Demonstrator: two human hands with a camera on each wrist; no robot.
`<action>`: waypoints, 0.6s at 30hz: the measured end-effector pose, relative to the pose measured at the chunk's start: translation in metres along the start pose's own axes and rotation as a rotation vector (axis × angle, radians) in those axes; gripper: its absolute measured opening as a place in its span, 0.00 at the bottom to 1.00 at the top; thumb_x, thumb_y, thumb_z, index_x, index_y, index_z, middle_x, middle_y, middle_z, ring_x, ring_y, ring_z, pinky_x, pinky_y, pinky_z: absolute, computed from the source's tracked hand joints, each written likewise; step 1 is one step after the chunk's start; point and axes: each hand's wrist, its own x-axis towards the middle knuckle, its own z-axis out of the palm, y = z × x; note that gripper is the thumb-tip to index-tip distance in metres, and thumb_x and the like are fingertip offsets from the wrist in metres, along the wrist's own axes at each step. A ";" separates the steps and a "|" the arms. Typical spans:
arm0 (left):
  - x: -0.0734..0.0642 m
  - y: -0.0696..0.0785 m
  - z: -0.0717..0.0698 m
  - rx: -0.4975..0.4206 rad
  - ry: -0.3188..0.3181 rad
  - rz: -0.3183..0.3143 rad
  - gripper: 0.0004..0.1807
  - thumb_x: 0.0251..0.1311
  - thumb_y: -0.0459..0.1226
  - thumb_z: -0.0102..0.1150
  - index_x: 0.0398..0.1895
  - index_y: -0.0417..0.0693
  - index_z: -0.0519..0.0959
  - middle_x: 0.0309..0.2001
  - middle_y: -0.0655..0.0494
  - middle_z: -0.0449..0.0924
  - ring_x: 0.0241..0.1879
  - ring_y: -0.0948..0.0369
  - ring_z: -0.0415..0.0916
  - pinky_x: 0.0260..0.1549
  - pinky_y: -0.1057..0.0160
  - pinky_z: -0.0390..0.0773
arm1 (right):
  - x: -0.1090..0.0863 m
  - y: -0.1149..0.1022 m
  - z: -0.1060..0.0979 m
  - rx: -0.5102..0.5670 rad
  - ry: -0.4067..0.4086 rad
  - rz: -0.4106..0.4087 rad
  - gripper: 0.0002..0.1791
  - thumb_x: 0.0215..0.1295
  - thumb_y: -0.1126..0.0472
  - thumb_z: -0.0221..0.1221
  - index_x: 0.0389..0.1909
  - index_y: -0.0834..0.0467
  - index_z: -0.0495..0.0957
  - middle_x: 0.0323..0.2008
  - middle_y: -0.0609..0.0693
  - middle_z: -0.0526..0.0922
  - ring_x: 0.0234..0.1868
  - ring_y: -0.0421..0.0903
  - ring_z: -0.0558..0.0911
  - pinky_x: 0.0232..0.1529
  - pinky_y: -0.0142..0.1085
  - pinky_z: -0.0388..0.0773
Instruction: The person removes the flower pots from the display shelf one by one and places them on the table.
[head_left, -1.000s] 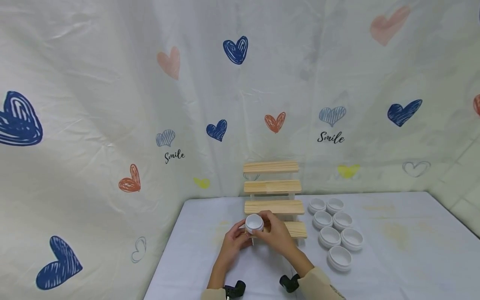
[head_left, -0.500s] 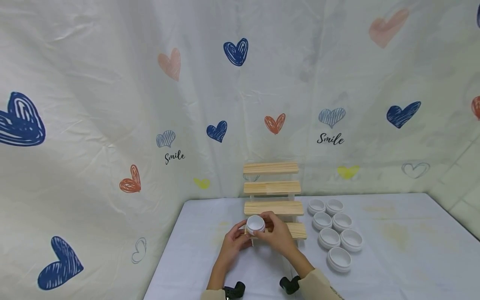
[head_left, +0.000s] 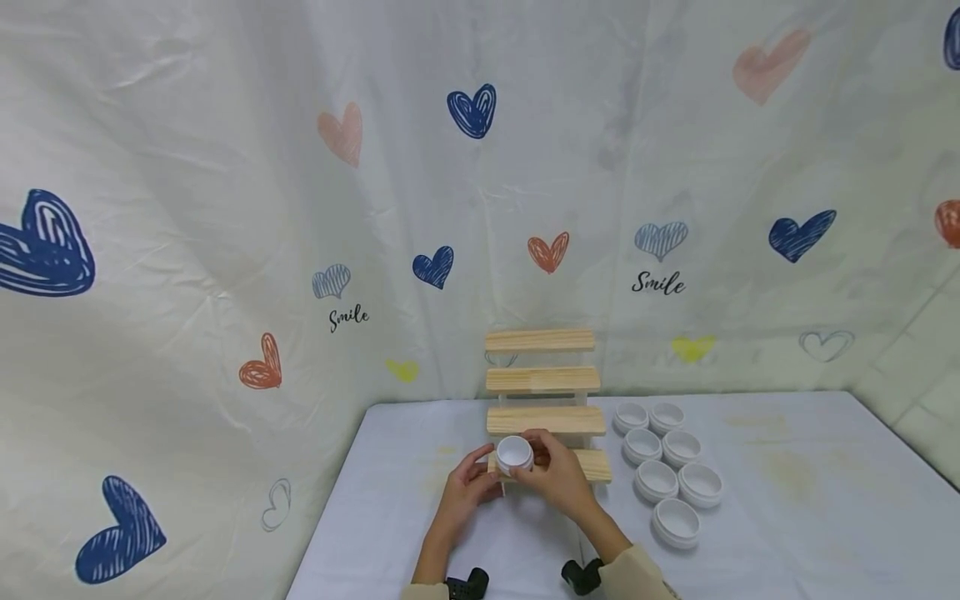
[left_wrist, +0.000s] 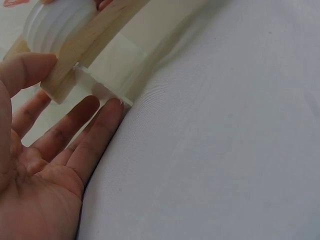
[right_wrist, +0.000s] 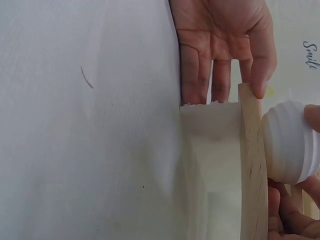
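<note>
My right hand (head_left: 562, 481) pinches a small white round jar (head_left: 514, 452), open side up, at the left end of the lowest wooden shelf of a tiered stand (head_left: 546, 420). In the right wrist view the ribbed jar (right_wrist: 286, 142) stands against the plank (right_wrist: 252, 165); only some right-hand fingers show. My left hand (head_left: 463, 492) is at the stand's left end. Its thumb touches the plank's end (left_wrist: 62, 82) in the left wrist view, and its mostly straight fingers touch the pale side support (left_wrist: 102, 85). A narrow gap separates this thumb from the jar.
Several similar white jars (head_left: 677, 523) stand in two loose columns right of the stand, on a white-covered table (head_left: 787, 500). Behind the stand hangs a white curtain (head_left: 480, 192) printed with hearts and "Smile". Black wrist cameras (head_left: 581, 577) sit on both forearms.
The jar has slid slightly right along the lowest shelf with the right hand, away from the left fingertips. My left hand stays at the shelf's end. The head view has tilted a little upward.
</note>
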 end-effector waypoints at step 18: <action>0.001 -0.001 -0.001 0.011 0.005 -0.014 0.33 0.69 0.40 0.63 0.76 0.46 0.66 0.59 0.43 0.82 0.52 0.58 0.83 0.49 0.58 0.87 | -0.004 0.004 -0.004 0.081 -0.009 -0.012 0.31 0.52 0.62 0.77 0.59 0.55 0.79 0.49 0.51 0.85 0.48 0.44 0.83 0.50 0.35 0.85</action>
